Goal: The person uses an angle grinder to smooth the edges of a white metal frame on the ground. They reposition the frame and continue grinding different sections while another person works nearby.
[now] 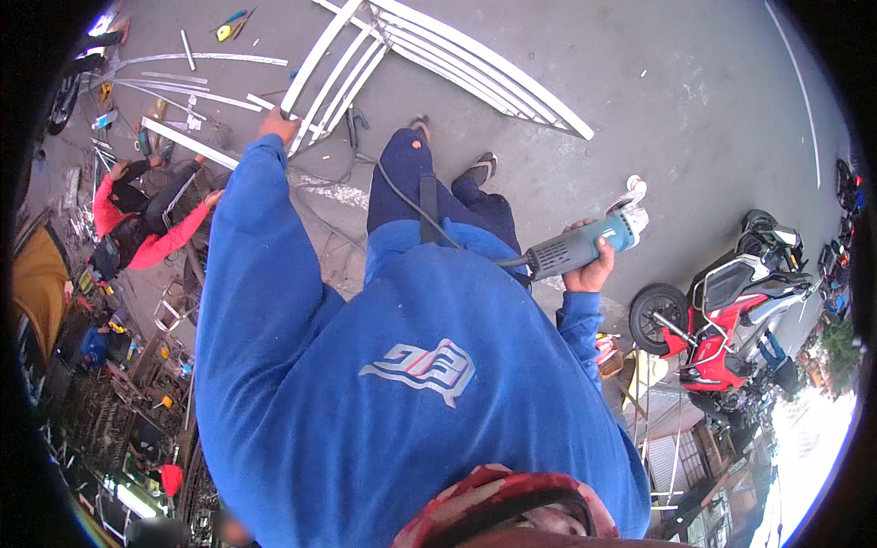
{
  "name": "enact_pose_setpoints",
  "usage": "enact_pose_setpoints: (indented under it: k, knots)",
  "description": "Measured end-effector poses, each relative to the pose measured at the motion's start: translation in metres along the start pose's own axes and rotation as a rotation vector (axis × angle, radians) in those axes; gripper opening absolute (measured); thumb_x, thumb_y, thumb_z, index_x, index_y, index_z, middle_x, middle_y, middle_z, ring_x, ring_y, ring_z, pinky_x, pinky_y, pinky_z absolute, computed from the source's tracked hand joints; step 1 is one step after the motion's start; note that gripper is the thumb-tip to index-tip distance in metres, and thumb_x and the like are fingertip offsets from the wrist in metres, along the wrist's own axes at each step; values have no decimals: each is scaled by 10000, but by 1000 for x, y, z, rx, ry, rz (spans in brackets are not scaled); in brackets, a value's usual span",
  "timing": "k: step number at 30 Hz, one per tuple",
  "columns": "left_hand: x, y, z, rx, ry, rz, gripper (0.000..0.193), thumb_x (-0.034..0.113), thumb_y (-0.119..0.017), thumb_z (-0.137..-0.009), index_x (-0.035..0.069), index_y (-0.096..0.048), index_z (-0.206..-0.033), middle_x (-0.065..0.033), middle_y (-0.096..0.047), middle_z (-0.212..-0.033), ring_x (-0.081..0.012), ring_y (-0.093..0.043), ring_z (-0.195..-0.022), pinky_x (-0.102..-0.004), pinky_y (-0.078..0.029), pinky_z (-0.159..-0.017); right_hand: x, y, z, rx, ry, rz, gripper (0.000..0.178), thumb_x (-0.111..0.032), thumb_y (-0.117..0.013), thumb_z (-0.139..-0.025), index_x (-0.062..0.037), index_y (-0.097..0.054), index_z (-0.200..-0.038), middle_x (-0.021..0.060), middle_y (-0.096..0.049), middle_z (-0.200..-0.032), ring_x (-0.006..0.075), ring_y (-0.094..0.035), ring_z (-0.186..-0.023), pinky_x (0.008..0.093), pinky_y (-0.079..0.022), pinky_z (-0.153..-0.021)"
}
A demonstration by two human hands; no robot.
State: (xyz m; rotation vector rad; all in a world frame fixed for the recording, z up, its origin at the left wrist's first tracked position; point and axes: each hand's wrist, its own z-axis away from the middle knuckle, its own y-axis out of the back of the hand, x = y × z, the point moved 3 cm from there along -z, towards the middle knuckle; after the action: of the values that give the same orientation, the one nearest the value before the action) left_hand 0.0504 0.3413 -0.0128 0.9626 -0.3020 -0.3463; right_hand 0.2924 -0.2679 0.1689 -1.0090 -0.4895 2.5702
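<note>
My left hand is closed round the near end of a white metal frame made of several curved parallel bars. The frame stretches out in front of me toward the far right. In my right hand is a teal and dark grey angle grinder, its disc end pointing away to the right. A grey cord runs from its back end across my legs. The grinder is held apart from the frame.
A co-worker in a red top crouches at the left by a white bar. Loose white strips lie on the ground beyond. A tape measure and pliers lie far off. A red motorcycle stands at the right.
</note>
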Motion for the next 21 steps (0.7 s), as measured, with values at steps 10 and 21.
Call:
enact_pose_setpoints:
  k: [10,21]
  knots:
    - [45,62,14,-98,-185,245,534,338,-726,-661,14,-687,-1083,-223,-680,-1065,-347,-645,-1035,-404,-491,-922,4,-76,23,6,89,-62,456,-204,-679,-728,-24,-526,-1118,123,-596,-1010,278,-592,-963,446,-466,-944]
    - [95,170,-26,-120,-104,330,408,207,-705,-604,-51,-708,-919,-229,-702,-864,-328,-697,-833,-385,-535,-776,11,-149,59,-37,240,-84,515,-144,-682,-719,-65,-494,-1192,102,-582,-1094,274,-583,-1043,456,-470,-958]
